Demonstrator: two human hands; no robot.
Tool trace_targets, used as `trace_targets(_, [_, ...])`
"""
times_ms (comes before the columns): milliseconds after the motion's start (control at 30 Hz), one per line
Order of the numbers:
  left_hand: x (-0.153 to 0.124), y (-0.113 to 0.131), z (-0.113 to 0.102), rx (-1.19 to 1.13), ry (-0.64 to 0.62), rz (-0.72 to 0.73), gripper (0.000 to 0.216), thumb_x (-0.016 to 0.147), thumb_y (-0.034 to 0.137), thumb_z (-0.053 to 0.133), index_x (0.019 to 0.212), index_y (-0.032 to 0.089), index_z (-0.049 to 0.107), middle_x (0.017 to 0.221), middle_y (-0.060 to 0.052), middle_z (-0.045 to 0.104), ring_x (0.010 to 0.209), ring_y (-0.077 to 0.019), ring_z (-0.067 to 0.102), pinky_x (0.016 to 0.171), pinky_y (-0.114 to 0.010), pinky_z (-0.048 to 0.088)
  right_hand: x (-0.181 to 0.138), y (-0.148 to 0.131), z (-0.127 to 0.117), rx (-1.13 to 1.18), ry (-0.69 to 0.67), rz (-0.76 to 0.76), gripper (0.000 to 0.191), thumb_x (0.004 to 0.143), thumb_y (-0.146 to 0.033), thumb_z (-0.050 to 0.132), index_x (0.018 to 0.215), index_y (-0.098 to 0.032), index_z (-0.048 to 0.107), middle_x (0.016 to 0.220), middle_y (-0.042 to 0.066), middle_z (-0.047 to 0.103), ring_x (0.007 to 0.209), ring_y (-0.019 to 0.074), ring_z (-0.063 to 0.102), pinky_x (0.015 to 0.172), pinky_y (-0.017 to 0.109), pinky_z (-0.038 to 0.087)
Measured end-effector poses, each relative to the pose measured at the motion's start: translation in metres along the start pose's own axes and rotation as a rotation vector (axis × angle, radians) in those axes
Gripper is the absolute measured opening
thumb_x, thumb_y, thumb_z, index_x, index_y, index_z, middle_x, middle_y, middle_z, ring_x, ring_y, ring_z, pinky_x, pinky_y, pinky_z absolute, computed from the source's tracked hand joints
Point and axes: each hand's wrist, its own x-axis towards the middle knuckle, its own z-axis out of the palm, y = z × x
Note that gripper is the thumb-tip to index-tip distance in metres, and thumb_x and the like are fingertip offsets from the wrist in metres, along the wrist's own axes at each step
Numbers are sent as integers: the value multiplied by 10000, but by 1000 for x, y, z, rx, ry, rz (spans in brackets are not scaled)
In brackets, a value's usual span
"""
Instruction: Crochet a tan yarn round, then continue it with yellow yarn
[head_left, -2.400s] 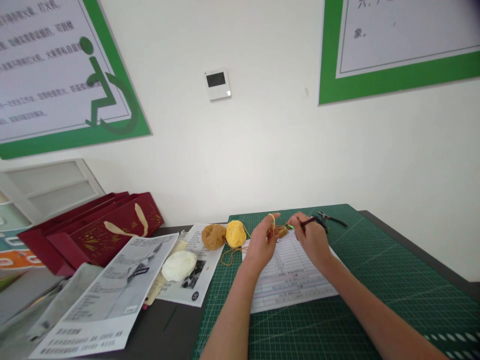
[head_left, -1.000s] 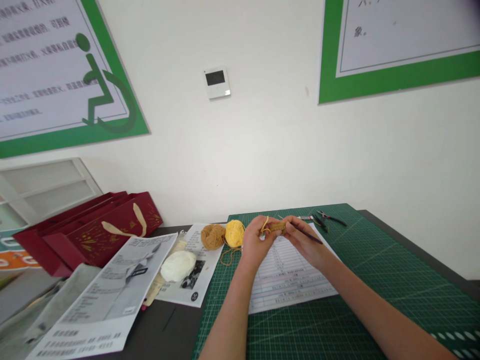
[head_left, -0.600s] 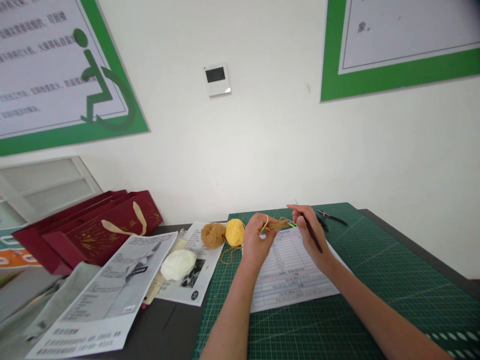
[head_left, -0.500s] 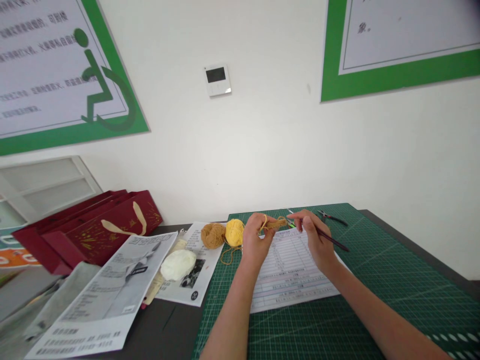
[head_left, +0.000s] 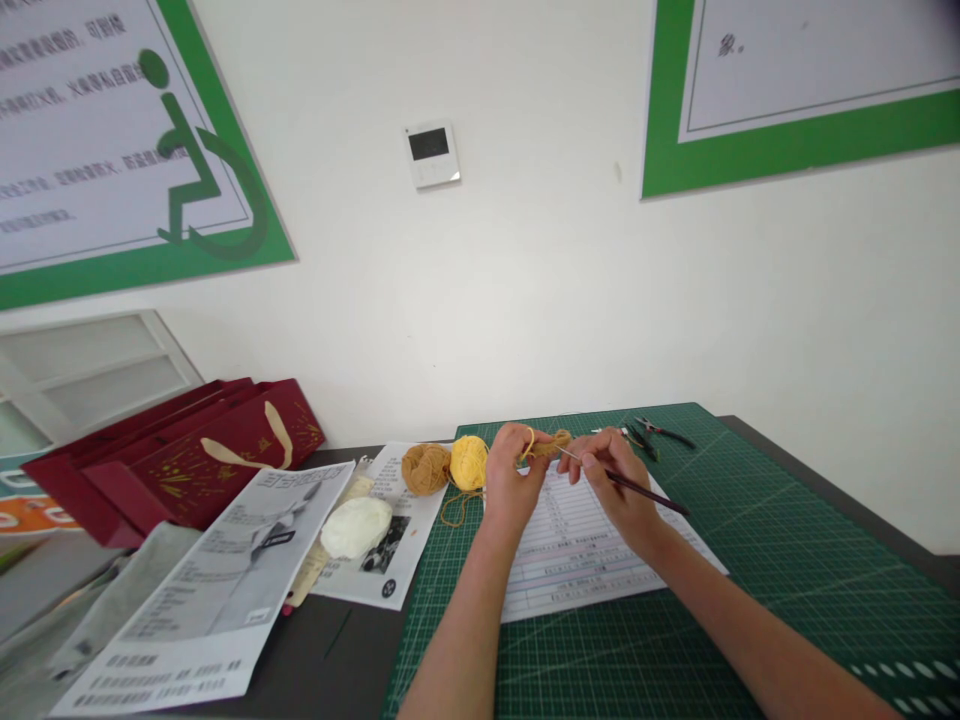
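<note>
My left hand (head_left: pixel 514 468) is closed on a small brown crochet piece (head_left: pixel 551 443), with yellow yarn looped over a finger. Between the fingers of my right hand (head_left: pixel 616 485) is a crochet hook (head_left: pixel 649 493) with a dark handle; its thin metal shaft points left and meets the piece. Whether the tip is inside a stitch is too small to tell. Left of my hands sit a brown yarn ball (head_left: pixel 425 469) and a yellow yarn ball (head_left: pixel 469 462). A loose brown strand curls on the mat below them.
Under my hands a printed form (head_left: pixel 592 570) lies on the green cutting mat (head_left: pixel 765 560). Pliers (head_left: pixel 667 433) lie beyond my right hand. To the left are a white bundle (head_left: pixel 356 528), printed sheets (head_left: pixel 210 590) and dark red paper bags (head_left: pixel 195 450) against the wall.
My right hand has moved slightly left and down, bringing the hook's metal shaft to the brown piece. My left hand stays nearly in place.
</note>
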Motion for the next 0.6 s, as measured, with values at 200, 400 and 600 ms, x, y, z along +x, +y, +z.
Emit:
trace_targets(200, [0, 0, 0, 2, 9, 18, 274, 678, -45, 596, 812, 183, 668, 804, -19, 602, 773, -162, 567, 684, -281, 451, -1, 0, 1, -46, -40, 25, 87, 932, -219, 480, 846, -232, 473, 739, -2, 554, 758, 175, 579, 715, 365, 471])
trace_targets(400, [-1, -1, 0, 9, 22, 34, 289, 676, -49, 598, 814, 194, 670, 809, -13, 590, 778, -161, 567, 694, -282, 450, -1, 2, -1, -127, -62, 31, 153, 929, -249, 459, 783, -223, 493, 735, 12, 535, 714, 174, 532, 669, 346, 423])
trace_targets(600, [0, -1, 0, 16, 36, 43, 297, 668, -57, 586, 802, 194, 672, 799, -14, 588, 760, -158, 570, 675, -274, 449, -1, 1, -2, -142, -88, -17, 213, 949, -245, 400, 782, -215, 529, 741, 20, 531, 735, 179, 539, 687, 351, 428])
